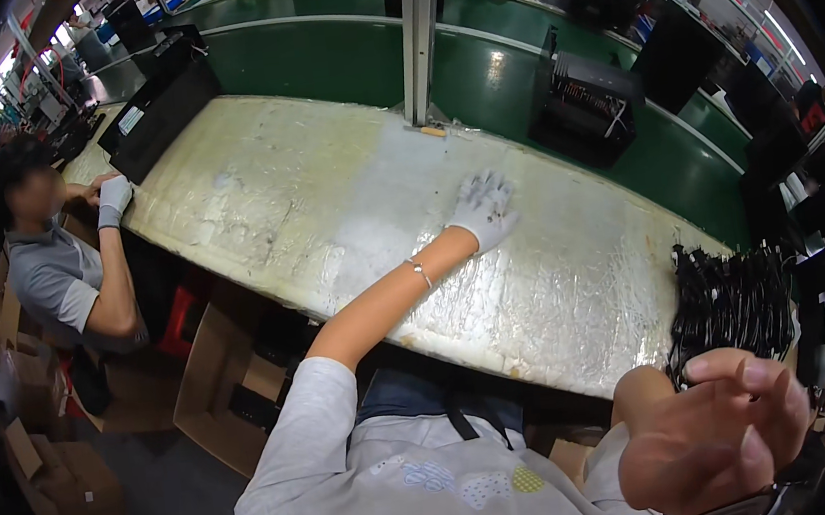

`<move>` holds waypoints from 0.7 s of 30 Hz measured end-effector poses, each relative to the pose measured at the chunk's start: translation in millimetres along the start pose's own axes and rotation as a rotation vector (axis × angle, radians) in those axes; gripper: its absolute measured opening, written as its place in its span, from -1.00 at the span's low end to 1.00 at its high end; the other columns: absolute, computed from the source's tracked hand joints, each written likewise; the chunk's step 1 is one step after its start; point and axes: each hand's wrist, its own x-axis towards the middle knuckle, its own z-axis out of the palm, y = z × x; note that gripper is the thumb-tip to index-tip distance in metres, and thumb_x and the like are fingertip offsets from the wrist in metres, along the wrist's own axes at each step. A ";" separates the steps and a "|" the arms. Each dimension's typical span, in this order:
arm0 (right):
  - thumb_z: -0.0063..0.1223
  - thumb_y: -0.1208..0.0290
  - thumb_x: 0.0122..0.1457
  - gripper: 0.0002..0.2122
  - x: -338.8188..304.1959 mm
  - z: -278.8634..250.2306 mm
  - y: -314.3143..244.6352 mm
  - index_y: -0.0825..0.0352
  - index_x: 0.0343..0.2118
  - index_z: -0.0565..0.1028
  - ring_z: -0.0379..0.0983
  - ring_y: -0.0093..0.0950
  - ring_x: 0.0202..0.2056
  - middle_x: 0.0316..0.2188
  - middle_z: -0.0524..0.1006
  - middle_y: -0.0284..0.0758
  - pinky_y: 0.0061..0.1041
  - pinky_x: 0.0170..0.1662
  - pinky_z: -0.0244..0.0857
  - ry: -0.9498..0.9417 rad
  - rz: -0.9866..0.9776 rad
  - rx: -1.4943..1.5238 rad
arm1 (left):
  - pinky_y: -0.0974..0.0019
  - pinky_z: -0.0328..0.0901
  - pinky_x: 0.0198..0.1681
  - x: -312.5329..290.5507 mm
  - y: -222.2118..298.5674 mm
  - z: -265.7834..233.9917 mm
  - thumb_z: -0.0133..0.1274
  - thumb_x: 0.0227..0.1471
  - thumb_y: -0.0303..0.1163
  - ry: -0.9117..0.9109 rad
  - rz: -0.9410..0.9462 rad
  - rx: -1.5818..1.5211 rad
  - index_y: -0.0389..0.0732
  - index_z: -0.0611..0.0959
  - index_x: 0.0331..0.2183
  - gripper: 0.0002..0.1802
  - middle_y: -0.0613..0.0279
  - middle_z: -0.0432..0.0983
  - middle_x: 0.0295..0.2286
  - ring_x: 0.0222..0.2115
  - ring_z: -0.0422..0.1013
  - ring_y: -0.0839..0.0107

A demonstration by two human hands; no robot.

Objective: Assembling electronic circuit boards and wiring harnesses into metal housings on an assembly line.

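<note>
Left hand [484, 212]: gloved, your grip released, palm down with fingers spread on the pale table [276, 201].
Right hand [717, 427]: bare, you raise it, fingers partly curled; cannot tell whether this grip holds anything.
Black cables [730, 310]: heaped at the table's right end, beyond your right hand.
Co-worker [57, 270]: at your left, beside a black case [171, 112].

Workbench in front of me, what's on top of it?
Your gloved left hand lies on the workbench, with a pile of black cables at the right end and a black case toward the left. Whatever is under that hand or the cables is covered.
</note>
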 end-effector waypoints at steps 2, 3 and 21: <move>0.16 0.24 0.14 -0.35 -5.0 4.1 -18.6 0.02 0.26 0.09 0.24 0.02 0.15 0.29 -0.10 0.04 -0.02 0.10 0.24 -0.002 0.140 -0.093 | 0.08 -0.40 0.32 4.2 -0.3 3.3 -0.25 0.15 0.04 -0.002 0.002 0.010 -0.17 0.29 0.18 -0.31 0.00 0.00 0.25 0.30 -0.19 0.10; 0.16 0.24 0.14 -0.35 -1.7 6.0 -16.1 0.02 0.26 0.09 0.24 0.02 0.15 0.29 -0.10 0.04 -0.02 0.10 0.24 -0.003 0.148 -0.088 | 0.08 -0.40 0.32 5.3 -2.2 4.2 -0.26 0.15 0.04 0.008 0.006 0.021 -0.17 0.29 0.18 -0.32 0.00 0.00 0.25 0.30 -0.19 0.11; -0.13 0.50 0.22 -0.66 -62.3 171.4 101.5 0.52 0.03 0.25 0.29 -0.10 0.04 0.10 0.22 0.07 -0.33 0.01 0.30 -0.058 0.259 0.049 | 0.08 -0.40 0.32 29.6 -2.0 14.5 -0.30 0.12 0.06 -0.002 -0.038 0.023 -0.30 0.15 0.23 -0.20 -0.01 -0.10 0.27 0.31 -0.24 0.10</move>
